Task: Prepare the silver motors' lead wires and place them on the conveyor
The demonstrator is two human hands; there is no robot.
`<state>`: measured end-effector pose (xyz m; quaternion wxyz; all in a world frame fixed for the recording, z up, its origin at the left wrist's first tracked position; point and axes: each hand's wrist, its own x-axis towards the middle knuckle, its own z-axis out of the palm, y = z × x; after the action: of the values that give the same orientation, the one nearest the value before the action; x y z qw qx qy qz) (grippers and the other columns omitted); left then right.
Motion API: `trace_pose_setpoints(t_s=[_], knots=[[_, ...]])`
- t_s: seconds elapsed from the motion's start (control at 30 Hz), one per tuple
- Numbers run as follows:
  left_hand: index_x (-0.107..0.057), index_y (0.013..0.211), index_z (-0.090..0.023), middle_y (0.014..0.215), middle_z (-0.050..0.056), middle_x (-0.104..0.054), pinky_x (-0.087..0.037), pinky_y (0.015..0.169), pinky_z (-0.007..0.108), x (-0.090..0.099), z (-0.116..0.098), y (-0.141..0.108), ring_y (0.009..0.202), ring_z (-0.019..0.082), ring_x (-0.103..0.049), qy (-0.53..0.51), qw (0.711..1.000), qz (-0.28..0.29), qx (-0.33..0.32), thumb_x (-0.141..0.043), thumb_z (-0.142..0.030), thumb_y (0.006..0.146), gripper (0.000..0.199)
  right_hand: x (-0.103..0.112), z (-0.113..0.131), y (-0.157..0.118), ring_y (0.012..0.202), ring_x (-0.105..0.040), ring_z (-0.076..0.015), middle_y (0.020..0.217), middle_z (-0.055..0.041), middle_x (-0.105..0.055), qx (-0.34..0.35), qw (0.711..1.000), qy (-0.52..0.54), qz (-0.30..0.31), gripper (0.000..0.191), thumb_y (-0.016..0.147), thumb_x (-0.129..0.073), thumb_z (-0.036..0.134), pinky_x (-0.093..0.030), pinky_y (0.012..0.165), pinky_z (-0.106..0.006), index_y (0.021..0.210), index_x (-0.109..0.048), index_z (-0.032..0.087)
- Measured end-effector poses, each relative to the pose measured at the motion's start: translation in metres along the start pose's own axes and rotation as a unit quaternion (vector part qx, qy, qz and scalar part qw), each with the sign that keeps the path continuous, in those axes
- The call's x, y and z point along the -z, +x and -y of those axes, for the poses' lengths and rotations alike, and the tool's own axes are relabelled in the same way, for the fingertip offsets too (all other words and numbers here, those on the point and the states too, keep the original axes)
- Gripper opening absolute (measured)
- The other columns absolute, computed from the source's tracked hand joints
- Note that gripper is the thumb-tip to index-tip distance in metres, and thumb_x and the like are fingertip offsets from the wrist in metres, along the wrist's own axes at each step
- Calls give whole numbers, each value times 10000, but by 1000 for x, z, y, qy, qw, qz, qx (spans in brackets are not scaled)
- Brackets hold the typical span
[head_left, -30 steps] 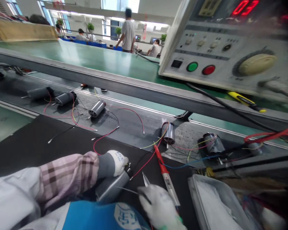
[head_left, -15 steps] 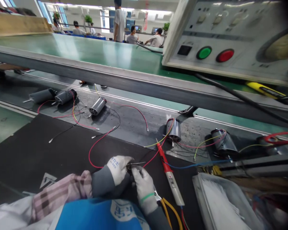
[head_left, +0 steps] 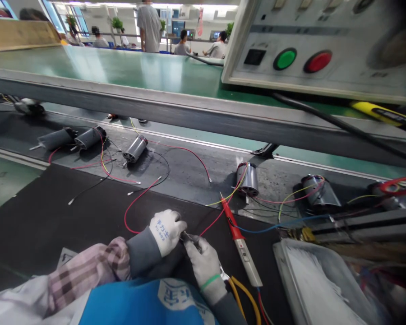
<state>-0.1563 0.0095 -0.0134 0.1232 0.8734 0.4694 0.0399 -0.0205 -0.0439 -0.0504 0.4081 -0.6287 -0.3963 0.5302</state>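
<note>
My left hand (head_left: 167, 232), in a white glove with blue print, is closed with its fingertips pinched. My right hand (head_left: 203, 259), gloved with a green band at the wrist, meets it with thumb and fingers bent together. A small dark piece with a thin strand shows between the fingertips; what it is I cannot make out. A red wire (head_left: 126, 216) runs towards the left hand, and another red wire (head_left: 212, 224) leads from beside the right hand up to a motor (head_left: 247, 178). Orange-handled pliers (head_left: 246, 295) lie beside the right wrist, partly hidden.
On the grey strip lie more motors (head_left: 135, 149) with loose wires. A red-and-white electric screwdriver-like tool (head_left: 243, 253) rests right of my hands, near a clear tray (head_left: 280, 257) of white strips. Above are a shelf edge (head_left: 138, 97) and a control box (head_left: 301, 72). People sit and stand behind.
Both hands stay together over the dark mat; the thin pale strip sticking out between them now shows less. The view has shifted slightly, and something pale has appeared at the far left under the shelf.
</note>
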Motion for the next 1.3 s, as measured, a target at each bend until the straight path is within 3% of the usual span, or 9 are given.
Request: trace_pose_setpoints(t_s=[0.23, 0.53, 0.6, 0.67, 0.77, 0.9, 1.03, 1.2, 1.3], knots=[[-615, 941, -225, 930, 81, -568, -427, 693, 348, -10, 7, 1, 810, 215, -512, 32, 998, -10, -52, -384, -270, 823, 263, 1, -2, 0, 752, -590, -223, 743, -64, -665, 16, 999, -24, 14, 335, 694, -586, 403, -463, 665, -288, 858, -650, 119], [-600, 972, -234, 895, 54, -604, -444, 654, 325, -17, -7, 13, 794, 211, -537, -10, 986, 69, -148, -427, -280, 802, 247, 6, 0, 6, 569, -501, -152, 540, 18, -562, 32, 994, -104, 32, 244, 708, -517, 346, -387, 524, -229, 680, -622, 128], [-549, 1090, -238, 952, 49, -608, -445, 721, 314, -17, -2, 8, 845, 196, -546, -59, 990, 37, -121, -423, -263, 806, 311, 10, 1, 6, 564, -498, -149, 542, 19, -562, 37, 989, -131, 50, 284, 719, -507, 385, -374, 520, -227, 666, -629, 134], [-486, 1176, -216, 1012, 61, -599, -434, 791, 314, -19, 5, -1, 915, 196, -540, -98, 994, -10, -50, -443, -300, 800, 388, 14, 2, 5, 582, -508, -154, 558, 10, -573, 49, 984, -165, 53, 327, 732, -495, 424, -367, 528, -229, 650, -638, 142], [-528, 1117, -203, 997, 65, -605, -430, 802, 312, -27, 13, -15, 919, 206, -548, -130, 990, -21, 51, -489, -396, 768, 401, 18, 5, 4, 582, -507, -152, 542, 9, -558, 60, 976, -207, 23, 363, 734, -492, 463, -352, 529, -229, 621, -641, 153], [-585, 997, -199, 916, 50, -622, -438, 747, 277, -44, 14, -26, 842, 176, -572, -176, 976, -27, 128, -469, -370, 787, 295, 18, 9, 8, 559, -479, -139, 509, 21, -505, 53, 979, -195, -25, 370, 708, -511, 473, -348, 529, -228, 549, -608, 153], [-600, 905, -186, 874, 32, -629, -435, 725, 242, -53, 7, -27, 810, 146, -571, -220, 958, -57, 175, -504, -307, 765, 208, 22, 14, 20, 564, -482, -141, 508, 23, -514, 61, 985, -151, -51, 328, 692, -530, 437, -367, 542, -234, 525, -584, 160], [-605, 812, -181, 793, 15, -622, -426, 670, 227, -52, 2, -25, 742, 130, -566, -257, 943, -65, 199, -517, -293, 752, 155, 38, 24, 40, 652, -548, -178, 600, 0, -612, 93, 978, -119, -141, 270, 661, -592, 432, -415, 640, -277, 604, -626, 170], [-601, 789, -172, 773, 15, -614, -420, 657, 226, -51, 1, -24, 722, 125, -559, -269, 937, -73, 210, -520, -288, 741, 149, 27, 32, 48, 814, -581, -214, 766, -35, -675, 97, 985, -82, -119, 265, 660, -603, 431, -425, 763, -317, 699, -673, 179]])
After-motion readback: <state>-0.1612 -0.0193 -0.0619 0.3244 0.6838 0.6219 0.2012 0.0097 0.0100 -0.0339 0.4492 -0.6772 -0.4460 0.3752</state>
